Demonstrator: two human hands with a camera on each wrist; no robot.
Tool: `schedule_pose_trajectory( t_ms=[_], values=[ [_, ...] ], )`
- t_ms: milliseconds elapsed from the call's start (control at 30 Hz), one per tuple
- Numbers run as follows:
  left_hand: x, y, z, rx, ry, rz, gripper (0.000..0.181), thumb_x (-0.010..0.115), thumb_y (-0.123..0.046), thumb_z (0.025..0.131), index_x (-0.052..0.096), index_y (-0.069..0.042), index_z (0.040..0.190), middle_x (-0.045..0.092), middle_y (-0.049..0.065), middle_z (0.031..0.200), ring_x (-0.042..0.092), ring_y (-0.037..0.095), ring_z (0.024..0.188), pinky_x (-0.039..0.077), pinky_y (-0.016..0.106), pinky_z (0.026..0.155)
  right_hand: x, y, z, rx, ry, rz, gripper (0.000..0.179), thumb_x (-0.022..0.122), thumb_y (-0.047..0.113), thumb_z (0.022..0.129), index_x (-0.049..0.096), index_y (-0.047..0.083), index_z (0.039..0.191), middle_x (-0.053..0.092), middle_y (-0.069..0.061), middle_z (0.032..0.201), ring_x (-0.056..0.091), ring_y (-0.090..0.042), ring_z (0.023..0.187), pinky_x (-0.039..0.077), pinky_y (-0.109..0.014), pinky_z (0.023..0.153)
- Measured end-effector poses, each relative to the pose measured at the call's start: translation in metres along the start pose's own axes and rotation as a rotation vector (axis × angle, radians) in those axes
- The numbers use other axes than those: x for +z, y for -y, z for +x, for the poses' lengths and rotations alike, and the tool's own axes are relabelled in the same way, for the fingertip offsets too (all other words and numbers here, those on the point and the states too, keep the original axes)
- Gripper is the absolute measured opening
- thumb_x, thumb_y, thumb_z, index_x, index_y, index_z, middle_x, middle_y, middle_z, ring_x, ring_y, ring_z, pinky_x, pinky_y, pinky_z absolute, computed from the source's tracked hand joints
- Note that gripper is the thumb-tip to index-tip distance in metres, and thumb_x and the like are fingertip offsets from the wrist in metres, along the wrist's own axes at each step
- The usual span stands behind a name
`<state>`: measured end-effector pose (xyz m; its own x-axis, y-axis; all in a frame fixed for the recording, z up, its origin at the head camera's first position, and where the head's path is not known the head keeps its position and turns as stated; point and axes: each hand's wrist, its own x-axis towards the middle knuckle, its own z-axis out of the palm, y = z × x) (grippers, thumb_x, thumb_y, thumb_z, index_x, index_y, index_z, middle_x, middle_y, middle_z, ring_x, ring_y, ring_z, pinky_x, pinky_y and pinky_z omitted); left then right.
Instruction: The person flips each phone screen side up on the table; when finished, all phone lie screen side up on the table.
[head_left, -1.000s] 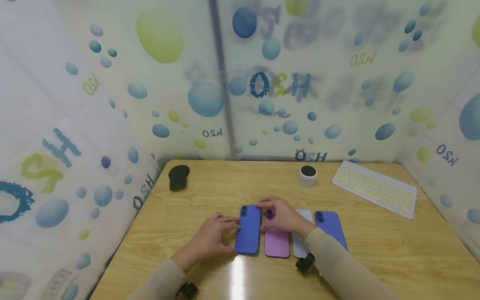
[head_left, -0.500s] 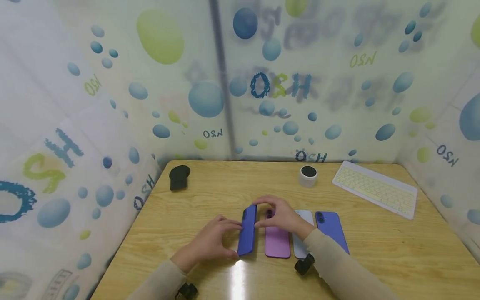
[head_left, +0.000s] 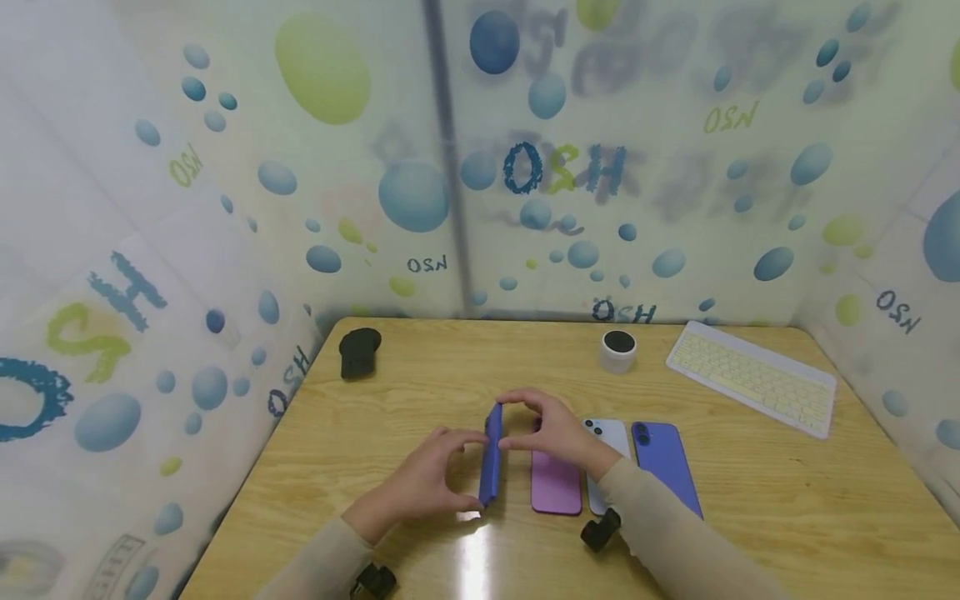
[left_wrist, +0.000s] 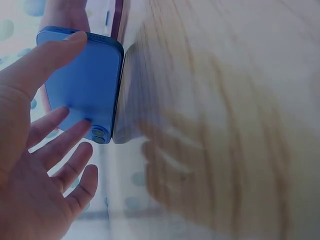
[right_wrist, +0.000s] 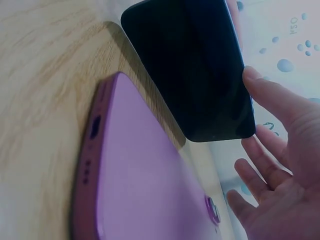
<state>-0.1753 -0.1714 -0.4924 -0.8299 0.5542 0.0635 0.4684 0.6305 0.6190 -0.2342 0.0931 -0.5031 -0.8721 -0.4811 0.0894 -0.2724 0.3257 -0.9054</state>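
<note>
A blue smartphone (head_left: pixel 491 458) stands almost upright on its long edge, its camera back (left_wrist: pixel 85 75) toward my left hand (head_left: pixel 427 477) and its black screen (right_wrist: pixel 192 70) toward the right. My left thumb rests at its bottom end while two fingertips touch the back near the lenses. From the other side my right hand (head_left: pixel 553 435) holds it, thumb on the upper long edge and a finger at the top corner. Just right of it a purple phone (head_left: pixel 556 487) lies back up, partly covered by the right hand. Past that lie a pale phone (head_left: pixel 615 435) and another blue phone (head_left: pixel 667 462).
Toward the back of the wooden table (head_left: pixel 450 367) are a black object (head_left: pixel 358 354) at left, a white cylinder with a dark top (head_left: pixel 618 352), and a white keyboard (head_left: pixel 753 379) at right. Patterned curtains (head_left: pixel 337 200) enclose the table's back and sides.
The blue phone has gone from lying flat, back up, to standing nearly upright on its left long edge. My right hand has moved slightly left with its raised edge.
</note>
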Motion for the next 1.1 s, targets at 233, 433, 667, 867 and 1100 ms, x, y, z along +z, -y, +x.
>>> schedule_pose_trajectory(
  t_ms=[233,433,667,867,1100],
  values=[
    [-0.002,0.002,-0.001,-0.002,-0.014,-0.035,0.094,0.097,-0.041,0.067,0.05,-0.035,0.148,0.053,-0.012,0.153,0.049,0.02,0.128,0.046,0.049,0.106,0.008,0.0,0.003,-0.054,-0.01,-0.033,0.07,0.089,0.035,0.081,0.061,0.015,0.142,0.059,0.002,0.147,0.051,-0.029,0.141,0.038,-0.056,0.117],
    [-0.008,0.004,0.0,0.043,-0.036,-0.077,0.101,0.097,-0.04,0.067,0.046,-0.033,0.153,0.045,-0.01,0.16,0.043,0.017,0.133,0.045,0.054,0.107,0.016,0.001,0.007,-0.12,-0.024,-0.029,0.068,0.089,0.028,0.082,0.061,0.012,0.142,0.059,-0.004,0.147,0.051,-0.03,0.14,0.04,-0.055,0.115],
    [-0.014,0.009,-0.001,0.139,-0.057,-0.051,0.101,0.096,-0.045,0.068,0.047,-0.024,0.154,0.042,-0.007,0.164,0.04,0.018,0.137,0.045,0.055,0.107,0.021,0.005,0.008,-0.097,-0.024,-0.062,0.071,0.09,0.03,0.081,0.06,0.016,0.144,0.058,0.001,0.148,0.049,-0.025,0.142,0.039,-0.052,0.116],
    [-0.017,0.012,-0.002,0.197,-0.078,-0.006,0.099,0.093,-0.049,0.071,0.049,-0.019,0.154,0.042,-0.003,0.164,0.043,0.021,0.139,0.042,0.059,0.108,0.024,0.013,0.007,-0.077,-0.024,-0.05,0.07,0.09,0.031,0.081,0.06,0.02,0.144,0.057,0.0,0.149,0.049,-0.026,0.143,0.037,-0.054,0.117],
    [-0.021,0.014,-0.006,0.202,-0.104,0.004,0.096,0.095,-0.044,0.071,0.051,-0.019,0.152,0.044,-0.001,0.163,0.043,0.019,0.139,0.042,0.058,0.109,0.028,0.013,0.011,-0.09,-0.027,-0.064,0.071,0.091,0.031,0.08,0.06,0.023,0.143,0.058,0.001,0.149,0.049,-0.025,0.143,0.037,-0.053,0.117]
  ],
)
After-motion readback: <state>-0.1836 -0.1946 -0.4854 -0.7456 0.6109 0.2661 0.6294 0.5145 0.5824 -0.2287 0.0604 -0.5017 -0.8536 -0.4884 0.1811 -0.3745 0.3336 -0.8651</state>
